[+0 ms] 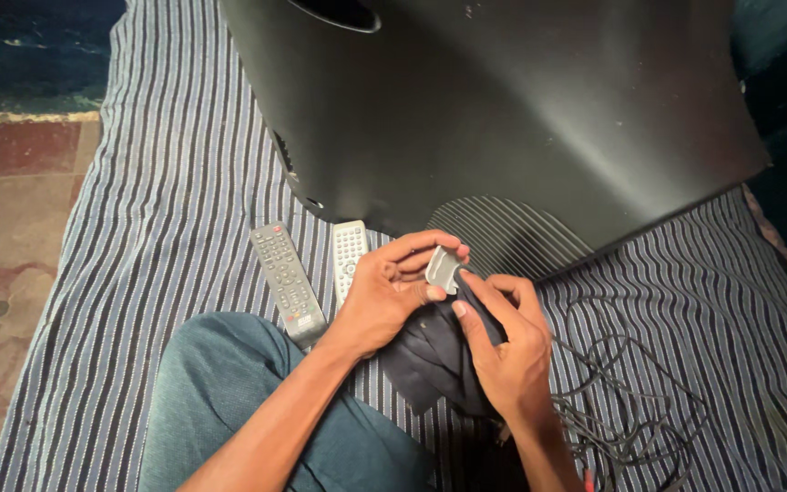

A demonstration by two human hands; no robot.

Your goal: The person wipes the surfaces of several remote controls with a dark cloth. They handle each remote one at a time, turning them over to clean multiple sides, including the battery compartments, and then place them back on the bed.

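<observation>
1. The left hand (384, 292) is curled shut around a small grey plastic part (442, 267), fingers over its top edge and thumb against its near side.
2. The right hand (503, 342) is closed on a dark cloth (434, 360), with its fingers pressing a fold of the cloth against the right side of the grey part.
3. The part sits between the two hands, just in front of the ribbed vent (512, 237) at the lower edge of a big black TV back (521, 109) that lies on the striped mat (166, 182).
4. The rest of the cloth hangs down below the hands, over the mat and beside the person's knee (229, 392) in teal trousers.
5. Two remotes lie side by side on the mat to the left of the left hand: a dark grey remote (287, 281) and a white remote (349, 255), the white one partly tucked under the wrist.
6. A tangle of black cable (621, 401) lies on the mat to the right of the right wrist.
7. A reddish tiled floor (11, 228) shows beyond the mat's left edge.
</observation>
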